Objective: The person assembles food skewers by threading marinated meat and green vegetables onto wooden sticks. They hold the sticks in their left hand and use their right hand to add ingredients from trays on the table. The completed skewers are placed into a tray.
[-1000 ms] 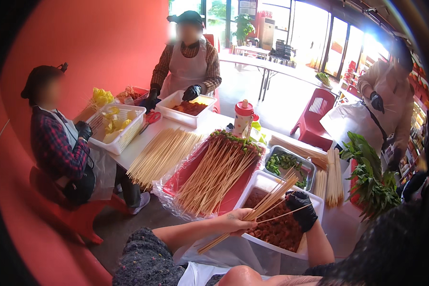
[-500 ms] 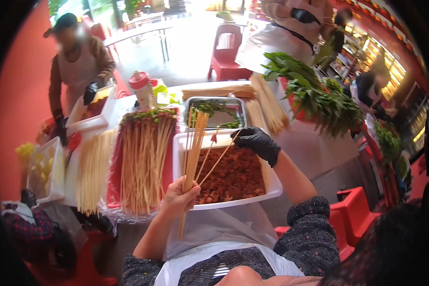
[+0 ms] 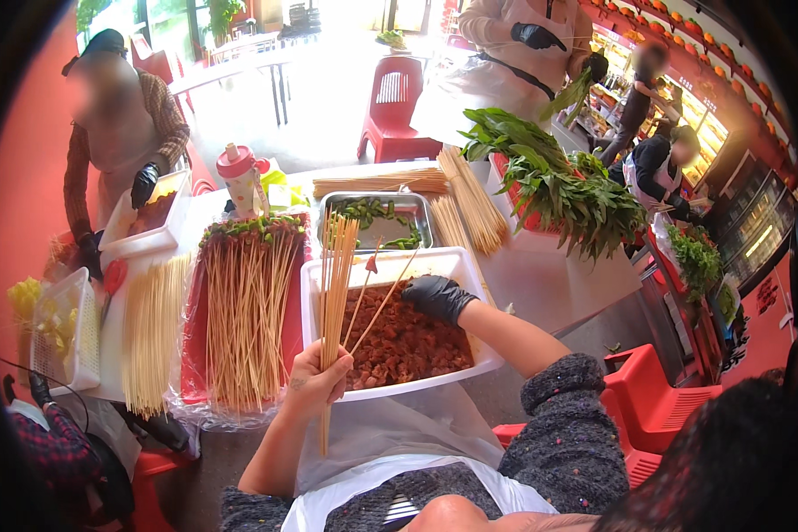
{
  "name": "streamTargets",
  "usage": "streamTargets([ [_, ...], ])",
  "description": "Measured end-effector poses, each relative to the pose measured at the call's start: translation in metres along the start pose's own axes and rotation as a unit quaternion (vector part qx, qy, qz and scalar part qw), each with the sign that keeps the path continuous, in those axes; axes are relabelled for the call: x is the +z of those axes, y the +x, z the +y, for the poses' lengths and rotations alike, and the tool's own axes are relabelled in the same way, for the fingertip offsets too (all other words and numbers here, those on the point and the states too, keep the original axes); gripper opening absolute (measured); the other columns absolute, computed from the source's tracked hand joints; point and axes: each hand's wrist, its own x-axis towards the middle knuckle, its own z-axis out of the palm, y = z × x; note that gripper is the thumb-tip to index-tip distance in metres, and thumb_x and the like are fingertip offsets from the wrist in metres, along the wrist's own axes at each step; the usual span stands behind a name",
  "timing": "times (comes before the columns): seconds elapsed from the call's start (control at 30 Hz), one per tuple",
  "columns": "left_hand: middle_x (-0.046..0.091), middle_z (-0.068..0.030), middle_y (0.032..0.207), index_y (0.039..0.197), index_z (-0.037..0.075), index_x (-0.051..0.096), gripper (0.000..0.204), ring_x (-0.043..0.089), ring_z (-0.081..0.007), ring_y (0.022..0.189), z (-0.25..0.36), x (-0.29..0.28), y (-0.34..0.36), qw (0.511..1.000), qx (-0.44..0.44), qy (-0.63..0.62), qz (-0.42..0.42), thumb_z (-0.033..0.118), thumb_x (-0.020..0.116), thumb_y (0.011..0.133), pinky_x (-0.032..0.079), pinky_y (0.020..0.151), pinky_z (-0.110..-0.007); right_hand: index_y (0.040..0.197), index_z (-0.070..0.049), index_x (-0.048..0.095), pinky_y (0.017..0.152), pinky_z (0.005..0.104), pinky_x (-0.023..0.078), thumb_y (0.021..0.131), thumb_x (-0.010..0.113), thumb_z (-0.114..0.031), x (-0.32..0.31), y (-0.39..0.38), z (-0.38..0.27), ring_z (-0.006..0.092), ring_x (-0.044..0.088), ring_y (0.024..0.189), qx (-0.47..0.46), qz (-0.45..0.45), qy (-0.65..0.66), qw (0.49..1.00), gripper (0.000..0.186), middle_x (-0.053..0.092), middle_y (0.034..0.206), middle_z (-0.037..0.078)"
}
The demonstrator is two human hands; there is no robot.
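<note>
My bare left hand (image 3: 317, 377) is closed round an upright bundle of thin wooden skewers (image 3: 337, 275). Two skewers lean away from the bundle to the right, and one bears a small red piece of meat (image 3: 371, 264) near its top. Below them stands a white plastic tub (image 3: 399, 388) of dark red, cut-up meat (image 3: 417, 350). My right hand (image 3: 439, 299), in a black glove, is at the meat near the tub's far right side. Its fingers are curled downward together; the fingertips and anything between them are hidden.
Left of the tub, a red tray (image 3: 192, 332) holds filled skewers; bare skewers (image 3: 155, 332) lie beyond it. A metal tray (image 3: 424, 208) of green pieces, more skewers (image 3: 474, 204) and leafy greens (image 3: 541, 168) lie farther back. Co-workers stand around the table; red chairs (image 3: 652, 390) stand at right.
My right hand has left the leaning skewer's tip and gone down to the meat. My left hand still grips the skewers. The whole view has shifted slightly.
</note>
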Motion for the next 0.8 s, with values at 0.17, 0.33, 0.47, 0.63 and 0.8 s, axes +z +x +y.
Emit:
streamTargets([
  [0.17,0.044,0.0002,0.049,0.079,0.002,0.051,0.012,0.039,-0.0056,0.034,-0.001,-0.001,0.000,0.999,0.037,0.022,0.015,0.011,0.056,0.086,0.028,0.030,-0.019,0.082,-0.006,0.060,0.067,0.0376,0.049,0.072,0.061,-0.012,-0.021,-0.011,-0.008,0.0276,0.061,0.077,0.033,0.073,0.122,0.989,0.012,0.061,0.080,0.014],
  [0.33,0.046,0.0001,0.049,0.081,0.000,0.053,0.008,0.040,-0.0055,0.034,-0.002,0.005,-0.004,0.996,0.056,0.044,0.049,0.007,0.055,0.085,0.029,0.031,-0.019,0.099,-0.002,0.058,0.073,0.0272,0.050,0.083,0.060,-0.019,-0.044,-0.028,-0.026,0.0154,0.062,0.079,0.152,0.124,0.721,0.665,0.024,0.062,0.090,0.006],
  [0.47,0.047,0.0019,0.052,0.084,0.000,0.056,0.002,0.042,-0.0035,0.037,-0.007,0.012,-0.007,0.983,0.087,0.133,0.093,0.001,0.055,0.083,0.031,0.032,-0.019,0.104,-0.001,0.056,0.080,0.0281,0.049,0.084,0.059,-0.017,-0.044,-0.032,-0.037,0.0171,0.060,0.088,0.105,0.172,0.851,0.484,0.026,0.061,0.094,0.007],
  [0.63,0.048,0.0011,0.054,0.083,0.000,0.057,0.003,0.045,-0.0040,0.040,-0.013,0.013,-0.003,0.969,0.087,0.207,0.105,0.002,0.056,0.081,0.034,0.035,-0.019,0.104,-0.001,0.056,0.081,0.0276,0.049,0.085,0.057,-0.013,-0.035,-0.031,-0.032,0.0173,0.060,0.089,0.096,0.220,0.888,0.391,0.022,0.061,0.093,0.007],
  [0.8,0.048,0.0019,0.051,0.083,0.000,0.057,0.002,0.043,-0.0037,0.037,-0.009,0.015,-0.004,0.968,0.076,0.217,0.104,0.002,0.056,0.082,0.032,0.033,-0.018,0.101,-0.004,0.058,0.079,0.0275,0.049,0.084,0.058,-0.018,-0.044,-0.036,-0.036,0.0146,0.060,0.089,0.122,0.258,0.836,0.469,0.021,0.063,0.093,0.004],
])
